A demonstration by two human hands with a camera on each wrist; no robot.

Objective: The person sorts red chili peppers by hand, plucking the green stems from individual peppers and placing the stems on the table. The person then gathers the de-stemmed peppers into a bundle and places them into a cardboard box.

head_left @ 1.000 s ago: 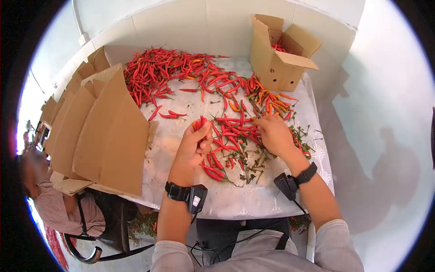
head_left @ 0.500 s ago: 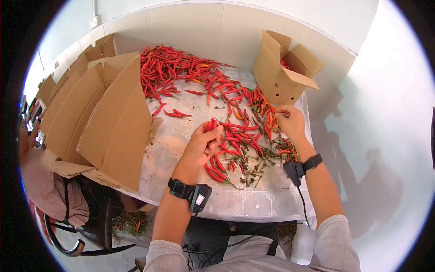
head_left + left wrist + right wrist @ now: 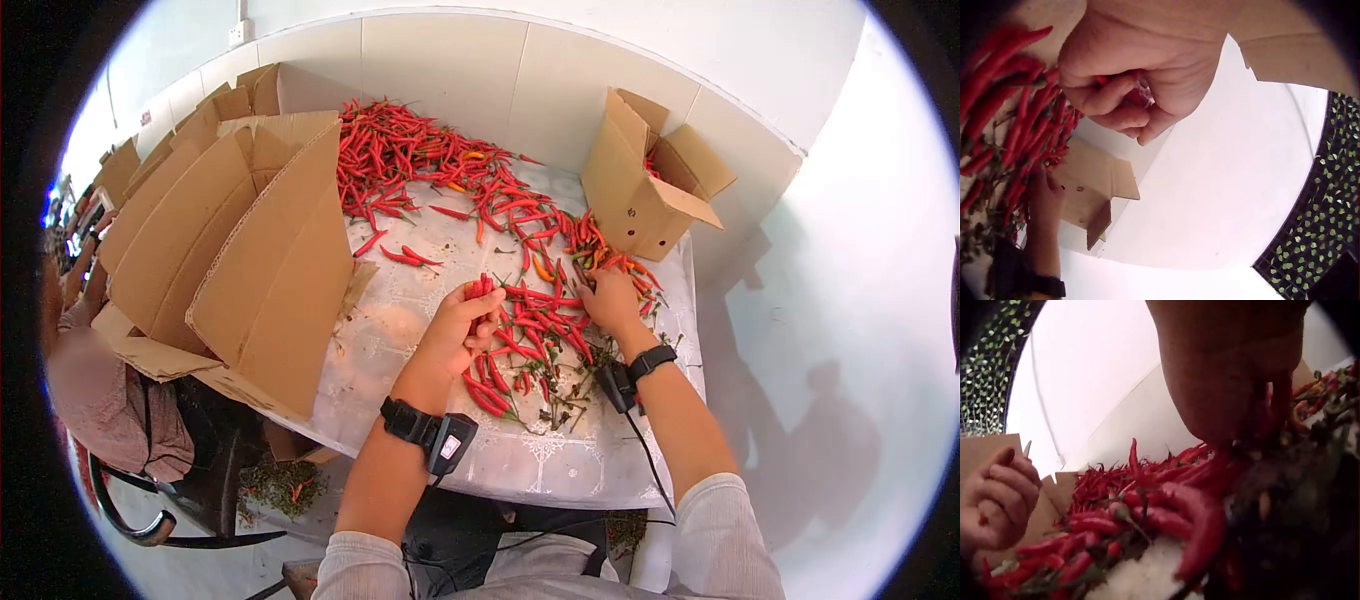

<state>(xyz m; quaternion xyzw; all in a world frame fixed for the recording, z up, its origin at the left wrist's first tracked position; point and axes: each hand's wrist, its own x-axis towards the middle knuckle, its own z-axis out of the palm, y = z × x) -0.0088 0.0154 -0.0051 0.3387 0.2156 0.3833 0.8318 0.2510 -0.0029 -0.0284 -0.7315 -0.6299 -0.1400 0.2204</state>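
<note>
My left hand [image 3: 458, 330] is raised over the near middle of the table, fingers curled around a few red chili peppers [image 3: 482, 289] whose ends stick up beside the thumb. In the left wrist view a bit of red chili [image 3: 1140, 97] shows between the curled fingers. My right hand [image 3: 614, 303] reaches down with its fingertips among the chilies, at the front of a pile of orange and red chilies [image 3: 640, 272]. I cannot tell whether those fingertips pinch one. Loose red chilies [image 3: 535, 325] lie between the hands.
A big heap of red chilies [image 3: 400, 150] lies at the back left. An open cardboard box [image 3: 625, 205] with chilies stands at the back right. Green stems [image 3: 565, 400] are scattered in front. Large cardboard boxes [image 3: 265, 270] line the left edge, with another person [image 3: 130, 415] beyond.
My right hand went right to the orange chili pile, then came back left among the chilies. The left hand keeps its grip on the red chilies. The head view has shifted.
</note>
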